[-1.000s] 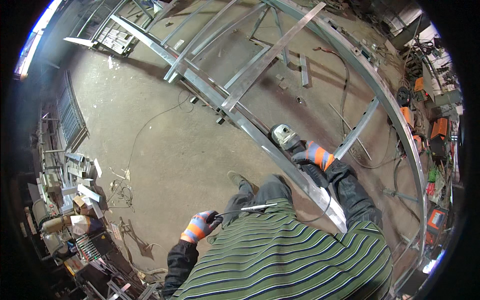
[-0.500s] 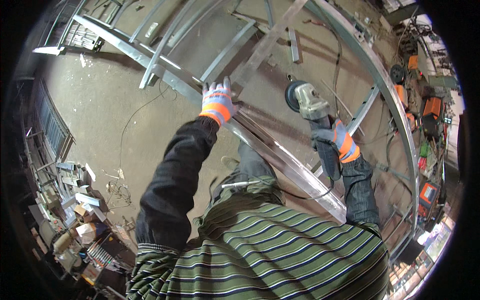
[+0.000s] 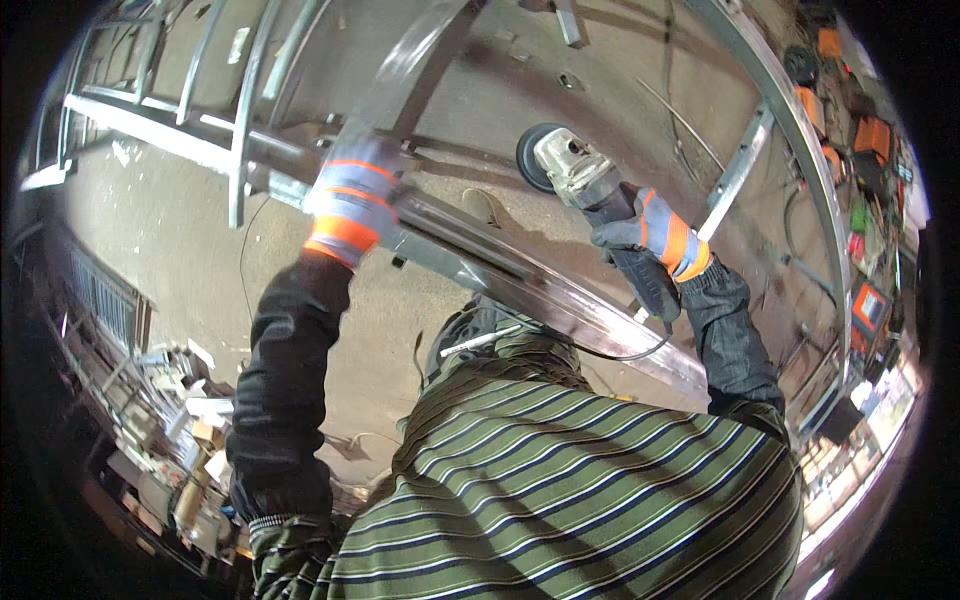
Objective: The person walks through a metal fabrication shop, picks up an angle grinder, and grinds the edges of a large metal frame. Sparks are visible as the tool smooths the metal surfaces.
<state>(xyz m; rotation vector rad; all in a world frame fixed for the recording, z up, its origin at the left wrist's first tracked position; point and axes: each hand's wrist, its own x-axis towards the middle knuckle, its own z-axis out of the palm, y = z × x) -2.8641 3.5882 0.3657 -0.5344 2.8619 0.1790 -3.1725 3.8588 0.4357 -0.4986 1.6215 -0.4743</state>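
Observation:
My right hand point(image 3: 660, 235), in a grey glove with orange bands, is wrapped round the dark body of an angle grinder point(image 3: 578, 172). The grinder's round disc point(image 3: 540, 157) points up and left, apart from the metal. My left hand point(image 3: 355, 195), gloved alike, is at the corner where an upright metal bar point(image 3: 425, 50) meets a long metal beam point(image 3: 560, 300). Motion smears its fingers, so their grip is unclear. The shiny beam runs slantwise in front of my body, down to the right. The grinder's cord point(image 3: 620, 356) loops back towards my waist.
A curved metal rail point(image 3: 800, 165) arches along the right, joined by a crossbar point(image 3: 738, 170). More frame bars point(image 3: 250, 100) stretch out at the far left. Scrap pieces and boxes point(image 3: 190, 420) lie at the lower left. Orange equipment point(image 3: 870, 140) stands at the far right.
The view has shifted. My left hand has moved left, with the upright bar now further left in view. The grinder has shifted left and slightly up, still in my right hand.

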